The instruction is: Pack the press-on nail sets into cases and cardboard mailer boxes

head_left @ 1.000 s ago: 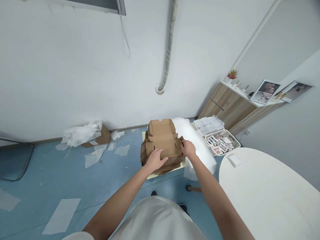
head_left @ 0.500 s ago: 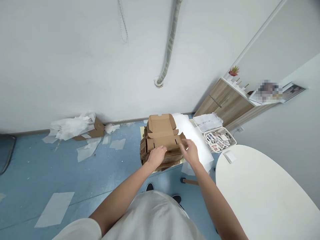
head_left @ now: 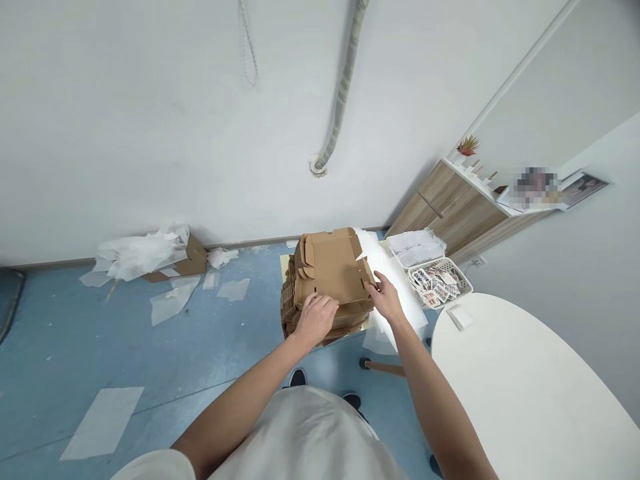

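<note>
A brown cardboard box blank (head_left: 336,265) lies on top of a stack of folded cardboard (head_left: 289,308). It is slightly turned, with flaps and two dark slots along its near side. My left hand (head_left: 319,317) has its fingers bent over the near edge of the blank, beside the left slot. At the near right corner, my right hand (head_left: 386,297) pinches the edge by the right slot. Both sets of fingers partly hide the edge they hold.
White sheet material (head_left: 401,293) lies right of the stack. Beyond it are a basket of printed cards (head_left: 439,285) and a white tray (head_left: 416,246). A round white table (head_left: 530,387) stands at right. Paper scraps (head_left: 103,425) and a carton (head_left: 193,259) are on the floor.
The top blank now sits turned and shifted slightly right, showing a broad flat panel. My right hand has closed on its corner; my left hand has moved slightly right along the near edge.
</note>
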The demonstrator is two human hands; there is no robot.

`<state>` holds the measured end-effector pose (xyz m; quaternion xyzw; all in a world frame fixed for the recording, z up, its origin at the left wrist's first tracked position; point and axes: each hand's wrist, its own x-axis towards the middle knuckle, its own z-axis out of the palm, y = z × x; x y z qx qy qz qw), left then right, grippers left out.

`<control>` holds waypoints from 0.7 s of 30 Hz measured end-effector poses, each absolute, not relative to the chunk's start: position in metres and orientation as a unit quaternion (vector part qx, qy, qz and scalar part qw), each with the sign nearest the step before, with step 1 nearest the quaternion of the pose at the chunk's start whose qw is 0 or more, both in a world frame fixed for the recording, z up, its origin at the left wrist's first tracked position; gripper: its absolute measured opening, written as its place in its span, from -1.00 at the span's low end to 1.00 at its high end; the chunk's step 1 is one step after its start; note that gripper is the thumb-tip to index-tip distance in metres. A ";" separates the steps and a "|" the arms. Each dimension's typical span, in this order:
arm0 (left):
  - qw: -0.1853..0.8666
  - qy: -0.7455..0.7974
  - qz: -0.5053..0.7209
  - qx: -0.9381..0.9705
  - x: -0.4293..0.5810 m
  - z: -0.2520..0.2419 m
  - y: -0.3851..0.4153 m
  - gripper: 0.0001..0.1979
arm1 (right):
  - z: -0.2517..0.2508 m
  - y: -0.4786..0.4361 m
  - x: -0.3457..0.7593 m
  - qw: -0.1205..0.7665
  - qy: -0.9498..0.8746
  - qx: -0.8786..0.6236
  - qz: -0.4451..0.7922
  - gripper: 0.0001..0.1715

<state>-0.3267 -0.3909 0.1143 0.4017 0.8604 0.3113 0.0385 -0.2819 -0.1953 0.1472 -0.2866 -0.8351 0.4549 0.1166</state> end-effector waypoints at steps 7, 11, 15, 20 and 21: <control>-0.033 0.927 0.296 0.231 -0.340 0.137 -0.407 -0.40 | 0.158 -0.200 -0.290 0.098 -0.932 -0.270 0.219 -0.45; -0.022 0.941 0.294 0.169 -0.356 0.128 -0.421 -0.37 | 0.155 -0.196 -0.285 0.139 -0.925 -0.272 0.226 -0.41; 0.021 0.948 0.275 0.160 -0.362 0.118 -0.426 -0.41 | 0.152 -0.196 -0.280 0.223 -0.891 -0.269 0.289 -0.43; 0.033 0.950 0.273 0.145 -0.366 0.119 -0.424 -0.42 | 0.149 -0.198 -0.272 0.330 -0.827 -0.271 0.364 -0.46; 0.025 0.951 0.275 0.139 -0.367 0.121 -0.423 -0.42 | 0.149 -0.197 -0.271 0.341 -0.812 -0.278 0.384 -0.46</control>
